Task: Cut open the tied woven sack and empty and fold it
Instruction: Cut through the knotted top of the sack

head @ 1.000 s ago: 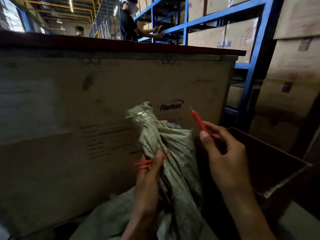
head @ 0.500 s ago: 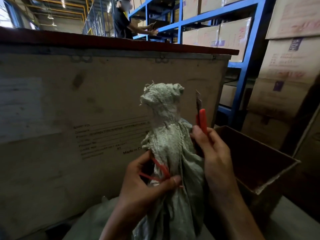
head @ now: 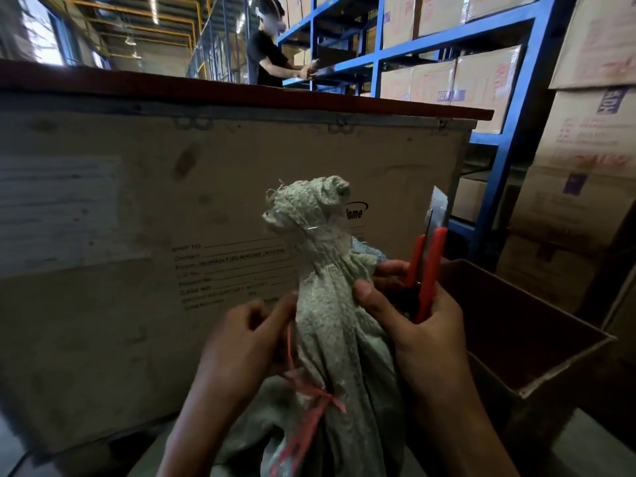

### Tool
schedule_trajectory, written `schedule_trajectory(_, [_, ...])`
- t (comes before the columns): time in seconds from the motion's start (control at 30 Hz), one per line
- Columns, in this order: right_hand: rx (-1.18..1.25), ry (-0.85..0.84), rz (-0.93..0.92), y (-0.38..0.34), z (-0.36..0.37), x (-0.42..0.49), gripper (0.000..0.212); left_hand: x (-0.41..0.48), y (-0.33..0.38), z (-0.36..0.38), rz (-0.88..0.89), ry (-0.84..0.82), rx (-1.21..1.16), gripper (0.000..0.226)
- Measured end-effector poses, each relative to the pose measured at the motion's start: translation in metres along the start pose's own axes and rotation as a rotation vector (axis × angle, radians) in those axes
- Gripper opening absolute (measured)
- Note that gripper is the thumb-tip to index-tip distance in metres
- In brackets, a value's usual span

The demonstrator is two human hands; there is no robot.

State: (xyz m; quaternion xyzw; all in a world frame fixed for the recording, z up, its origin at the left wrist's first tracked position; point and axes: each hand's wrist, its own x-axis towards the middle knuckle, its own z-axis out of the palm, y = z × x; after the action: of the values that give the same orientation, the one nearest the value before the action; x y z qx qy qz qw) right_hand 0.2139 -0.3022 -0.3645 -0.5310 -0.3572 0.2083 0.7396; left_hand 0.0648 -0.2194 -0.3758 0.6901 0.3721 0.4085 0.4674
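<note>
A grey-green woven sack (head: 330, 325) stands upright before me, its bunched neck (head: 309, 208) pointing up. A red plastic string (head: 303, 390) is tied around it low down, with loose ends hanging. My left hand (head: 247, 346) pinches the red string at the sack's left side. My right hand (head: 413, 332) presses its thumb against the sack's right side and grips a red-handled cutter (head: 428, 266), blade up. Something blue (head: 368, 253) peeks out behind the neck.
A large plywood crate (head: 137, 235) with printed shipping text fills the space behind the sack. An open brown cardboard box (head: 516, 339) sits at my right. Blue shelving (head: 509, 98) stacked with cartons rises beyond, where another person in black (head: 268, 56) stands.
The sack neck was raised upright from a leaning pose. My left hand slid up the red string, which now sits lower on the sack. My right hand closed in against the sack.
</note>
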Motion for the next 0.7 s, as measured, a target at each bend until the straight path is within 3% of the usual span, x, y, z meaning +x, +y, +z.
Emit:
schedule_trajectory(0.07, [-0.024,-0.012,-0.016,-0.001,0.002,-0.003,0.027,0.003,-0.007,-0.005,0.105,0.197,0.103,0.038])
schedule_trajectory(0.13, [-0.019,-0.035,-0.018,-0.003,0.006,-0.006,0.026,0.002,-0.004,-0.009,0.140,0.245,0.024,0.007])
schedule_trajectory(0.27, [-0.007,-0.078,-0.017,-0.006,0.010,-0.009,0.028,-0.003,0.003,-0.016,0.027,0.018,-0.424,0.052])
schedule_trajectory(0.37, [0.003,-0.182,0.068,-0.011,0.009,-0.011,0.028,0.000,0.004,-0.014,0.031,-0.020,-0.445,0.038])
schedule_trajectory(0.47, [-0.010,-0.274,0.112,-0.015,0.005,-0.011,0.025,0.007,-0.002,-0.018,-0.028,-0.004,-0.471,0.055])
schedule_trajectory(0.6, [0.000,-0.286,0.070,-0.018,0.006,-0.010,0.024,0.011,-0.008,-0.018,-0.185,-0.040,-0.636,0.051])
schedule_trajectory(0.7, [-0.057,-0.249,0.024,-0.022,0.007,-0.010,0.018,0.013,-0.017,-0.016,-0.245,0.025,-0.693,0.047])
